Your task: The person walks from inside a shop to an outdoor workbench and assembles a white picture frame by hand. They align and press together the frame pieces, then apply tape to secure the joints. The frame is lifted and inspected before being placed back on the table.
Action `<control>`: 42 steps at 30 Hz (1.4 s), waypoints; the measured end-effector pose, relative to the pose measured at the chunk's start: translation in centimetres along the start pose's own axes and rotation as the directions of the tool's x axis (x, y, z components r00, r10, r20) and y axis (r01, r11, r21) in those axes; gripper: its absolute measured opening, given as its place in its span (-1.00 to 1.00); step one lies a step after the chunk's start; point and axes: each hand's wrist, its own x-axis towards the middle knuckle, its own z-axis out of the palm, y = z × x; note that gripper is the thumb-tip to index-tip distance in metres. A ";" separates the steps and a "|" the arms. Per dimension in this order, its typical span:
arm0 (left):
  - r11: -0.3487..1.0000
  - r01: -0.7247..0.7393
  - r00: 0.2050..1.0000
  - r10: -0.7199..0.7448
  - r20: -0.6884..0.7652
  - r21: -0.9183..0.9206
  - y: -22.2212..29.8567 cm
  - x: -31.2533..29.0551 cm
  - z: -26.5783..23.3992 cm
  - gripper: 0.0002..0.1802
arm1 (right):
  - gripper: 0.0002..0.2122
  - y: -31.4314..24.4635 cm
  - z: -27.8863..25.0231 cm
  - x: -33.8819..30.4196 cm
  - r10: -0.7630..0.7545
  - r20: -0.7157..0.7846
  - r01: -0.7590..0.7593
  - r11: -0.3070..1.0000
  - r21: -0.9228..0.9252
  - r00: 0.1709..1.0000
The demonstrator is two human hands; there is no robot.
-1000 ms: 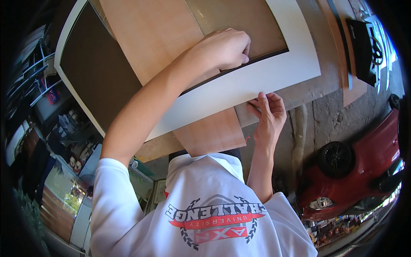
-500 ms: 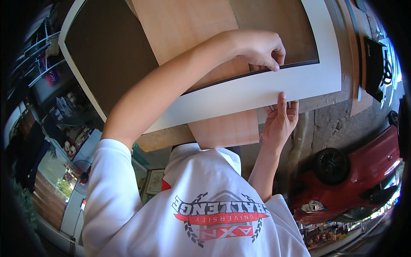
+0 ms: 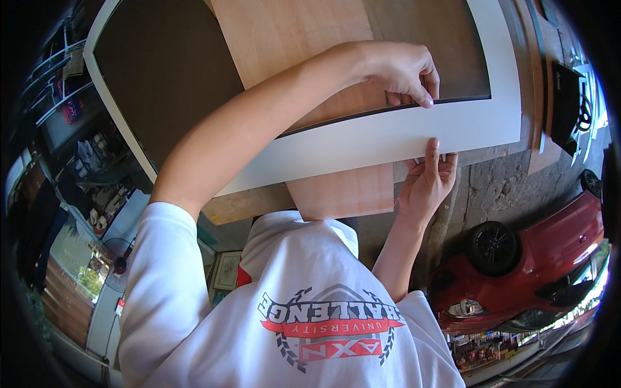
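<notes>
A broad white frame [image 3: 349, 150] with a thin dark strip [image 3: 343, 119] along its inner edge lies in front of me. My left hand [image 3: 407, 74] reaches across to the right, and its thumb and fingers pinch at this dark strip. Whether the strip is a separate piece, I cannot tell. Below it, my right hand [image 3: 430, 181] is at the frame's outer edge, thumb laid over the white face and fingers curled beneath, partly hidden. Within the frame opening show a dark brown panel [image 3: 174, 64] and a pale wooden board [image 3: 291, 32].
A wooden board end [image 3: 343, 194] sticks out below the frame toward my body. A red car [image 3: 537, 265] stands on the right, on the concrete floor [image 3: 498, 187]. Shelves and a fan [image 3: 118, 264] are at the left. Black-and-white items [image 3: 569, 107] lie at the far right.
Both hands keep their places on the frame. The whole view has shifted slightly, with the frame and hands a little farther right and the car a little farther left.
</notes>
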 end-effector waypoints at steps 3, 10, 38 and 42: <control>1.000 -0.001 1.000 0.002 0.007 -0.019 -0.2 0.0 0.0 -0.67 | -0.75 0.2 0.0 0.1 -0.015 0.009 0.016 1.000 -0.004 1.000; 0.999 0.012 1.000 -0.011 0.019 -0.032 -0.2 0.0 0.0 -0.67 | -0.71 0.3 0.3 0.1 -0.035 0.002 0.035 0.999 0.014 0.999; 0.998 0.021 0.999 -0.020 0.029 -0.052 -0.5 0.4 0.3 -0.71 | -0.67 0.8 0.4 0.5 -0.022 -0.031 0.027 0.979 0.204 0.999; 0.999 0.010 1.000 -0.009 0.025 -0.045 -0.3 0.2 0.3 -0.71 | -0.67 0.7 0.6 0.3 -0.033 -0.016 0.035 0.983 0.181 0.999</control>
